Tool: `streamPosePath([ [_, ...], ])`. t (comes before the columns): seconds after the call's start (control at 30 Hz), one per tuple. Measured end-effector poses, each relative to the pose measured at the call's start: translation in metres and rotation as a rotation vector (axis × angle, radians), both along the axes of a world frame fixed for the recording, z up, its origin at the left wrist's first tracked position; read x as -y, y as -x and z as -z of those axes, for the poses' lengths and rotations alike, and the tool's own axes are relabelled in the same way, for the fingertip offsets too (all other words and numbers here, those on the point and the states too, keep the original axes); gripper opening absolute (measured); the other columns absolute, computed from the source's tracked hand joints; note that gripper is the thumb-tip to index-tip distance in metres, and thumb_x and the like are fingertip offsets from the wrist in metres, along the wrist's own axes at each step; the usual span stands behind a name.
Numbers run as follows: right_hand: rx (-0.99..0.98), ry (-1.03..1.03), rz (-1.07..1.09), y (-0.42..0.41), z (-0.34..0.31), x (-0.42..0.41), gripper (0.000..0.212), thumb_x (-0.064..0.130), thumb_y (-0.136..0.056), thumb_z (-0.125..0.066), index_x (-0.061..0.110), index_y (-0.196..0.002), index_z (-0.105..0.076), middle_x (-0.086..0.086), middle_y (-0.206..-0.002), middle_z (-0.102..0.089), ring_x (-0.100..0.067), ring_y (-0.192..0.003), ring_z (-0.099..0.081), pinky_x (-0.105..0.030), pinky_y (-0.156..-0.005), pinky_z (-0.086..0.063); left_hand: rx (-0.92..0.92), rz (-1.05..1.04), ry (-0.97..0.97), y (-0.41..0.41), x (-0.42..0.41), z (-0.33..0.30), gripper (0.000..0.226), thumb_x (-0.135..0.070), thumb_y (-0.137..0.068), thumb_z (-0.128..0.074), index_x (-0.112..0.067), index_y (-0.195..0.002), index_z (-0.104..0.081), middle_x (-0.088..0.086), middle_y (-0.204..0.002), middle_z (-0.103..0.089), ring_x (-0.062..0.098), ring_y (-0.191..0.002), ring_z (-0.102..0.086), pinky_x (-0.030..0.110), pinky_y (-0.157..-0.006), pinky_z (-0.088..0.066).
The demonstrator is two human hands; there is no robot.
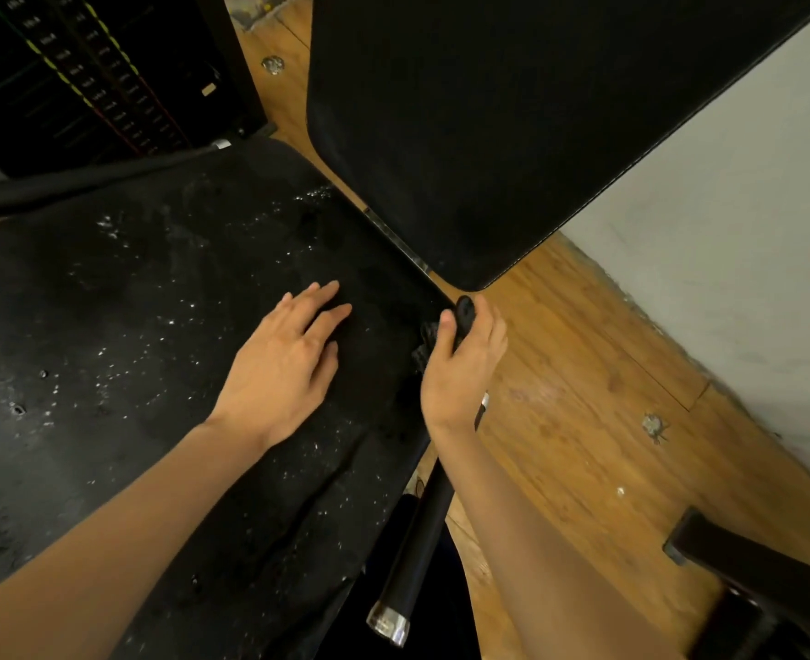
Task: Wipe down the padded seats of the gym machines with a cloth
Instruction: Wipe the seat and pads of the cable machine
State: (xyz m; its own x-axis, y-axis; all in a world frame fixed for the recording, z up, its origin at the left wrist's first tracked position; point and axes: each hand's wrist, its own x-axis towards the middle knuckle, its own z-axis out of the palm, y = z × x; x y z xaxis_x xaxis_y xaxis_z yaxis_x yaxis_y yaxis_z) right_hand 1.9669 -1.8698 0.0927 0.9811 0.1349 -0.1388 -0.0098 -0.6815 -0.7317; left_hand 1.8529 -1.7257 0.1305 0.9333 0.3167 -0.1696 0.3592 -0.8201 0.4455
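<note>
The padded seat [164, 335] of the gym machine is the landmark: one black, worn cushion, flecked with pale specks and small tears, with a long crease running toward its near edge. No open container shows in the view, so nothing can be said about contents.

The left hand [284, 369] lies flat on the seat's right half, palm down, fingers straight and slightly spread, tips pointing toward the backrest. No cloth can be made out under it; dark fabric against the dark pad would be hard to tell.

Just off the seat's right edge, the right hand [460, 364] grips a black knob [465, 312], thumb on one side and fingers curled round the other. Some dark crumpled material sits against that hand on the seat side; whether it is the cloth cannot be told.

One black backrest pad [512, 126] rises beyond the seat's far right corner. Two black-gripped handle bars show: one [417, 550] along the seat's right edge with a chrome end cap, one [88, 181] along its far left edge. One weight stack [84, 73] stands beyond the seat on the left. Wooden floor [584, 397] lies right of the seat, and two metal floor anchors are visible on it.
</note>
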Motion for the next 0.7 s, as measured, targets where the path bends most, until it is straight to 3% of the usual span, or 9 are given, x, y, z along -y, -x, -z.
streamPosePath([
  [0.07, 0.001, 0.06, -0.074, 0.005, 0.009, 0.003, 0.059, 0.042, -0.097, -0.056, 0.007, -0.143, -0.045, -0.006, -0.148, -0.041, -0.02, -0.143, -0.029, -0.048, -0.118, -0.029, -0.01, 0.015, -0.012, 0.005, -0.003, 0.007, 0.046, -0.024, -0.102, -0.041, -0.01, -0.146, -0.048, 0.008, -0.158, -0.037, 0.025, -0.147, -0.033, 0.039, -0.122, -0.02],
  [0.13, 0.004, 0.086, -0.103, 0.005, 0.015, 0.006, 0.061, 0.042, -0.095, -0.06, 0.009, -0.143, -0.046, -0.003, -0.148, -0.04, -0.017, -0.143, -0.031, -0.047, -0.115, -0.034, -0.013, 0.04, -0.028, 0.009, -0.003, 0.015, 0.051, -0.03, -0.102, -0.034, -0.011, -0.148, -0.043, 0.006, -0.16, -0.033, 0.023, -0.149, -0.029, 0.039, -0.123, -0.019],
  [0.23, 0.039, 0.107, -0.086, 0.014, 0.013, 0.009, 0.048, 0.032, -0.098, -0.059, 0.012, -0.141, -0.051, 0.0, -0.148, -0.045, -0.013, -0.142, -0.034, -0.041, -0.114, -0.038, -0.015, 0.046, -0.048, 0.01, -0.002, 0.019, 0.054, -0.033, -0.102, -0.032, -0.01, -0.15, -0.041, 0.006, -0.161, -0.031, 0.022, -0.15, -0.026, 0.04, -0.124, -0.02],
  [0.33, 0.055, 0.104, -0.219, 0.05, 0.0, 0.022, 0.041, 0.028, -0.101, -0.052, 0.016, -0.14, -0.053, 0.006, -0.149, -0.044, -0.004, -0.145, -0.026, -0.027, -0.121, -0.022, -0.017, 0.046, -0.061, 0.009, 0.0, 0.018, 0.054, -0.031, -0.101, -0.033, -0.009, -0.149, -0.042, 0.007, -0.161, -0.031, 0.022, -0.15, -0.026, 0.04, -0.124, -0.02],
  [0.4, 0.042, 0.07, -0.308, 0.054, -0.002, 0.031, 0.039, 0.027, -0.102, -0.049, 0.017, -0.14, -0.053, 0.008, -0.148, -0.045, 0.001, -0.145, -0.025, -0.023, -0.121, -0.02, -0.019, 0.048, -0.068, 0.01, 0.0, 0.019, 0.053, -0.03, -0.101, -0.034, -0.009, -0.149, -0.042, 0.007, -0.161, -0.031, 0.022, -0.15, -0.026, 0.04, -0.124, -0.02],
  [0.47, 0.049, 0.065, -0.255, 0.025, 0.008, 0.024, 0.036, 0.023, -0.102, -0.049, 0.015, -0.137, -0.056, 0.005, -0.143, -0.051, -0.002, -0.139, -0.035, -0.03, -0.118, -0.031, -0.018, 0.051, -0.074, 0.009, -0.001, 0.02, 0.052, -0.03, -0.101, -0.035, -0.01, -0.149, -0.042, 0.007, -0.161, -0.031, 0.022, -0.151, -0.026, 0.04, -0.124, -0.021],
  [0.57, 0.04, 0.061, 0.006, -0.023, 0.02, -0.003, 0.031, 0.015, -0.101, -0.052, 0.009, -0.129, -0.063, -0.004, -0.13, -0.061, -0.013, -0.125, -0.05, -0.034, -0.109, -0.042, -0.006, 0.046, -0.082, 0.009, 0.0, 0.021, 0.051, -0.029, -0.102, -0.036, -0.01, -0.149, -0.043, 0.006, -0.161, -0.032, 0.021, -0.151, -0.026, 0.038, -0.124, -0.02],
  [0.7, 0.042, 0.023, -0.106, 0.037, 0.002, 0.014, 0.037, 0.022, -0.101, -0.051, 0.015, -0.137, -0.056, 0.006, -0.142, -0.052, -0.003, -0.139, -0.038, -0.024, -0.119, -0.027, 0.001, 0.048, -0.094, 0.01, -0.001, 0.023, 0.052, -0.029, -0.101, -0.036, -0.009, -0.148, -0.043, 0.007, -0.16, -0.032, 0.022, -0.15, -0.028, 0.039, -0.124, -0.021],
])
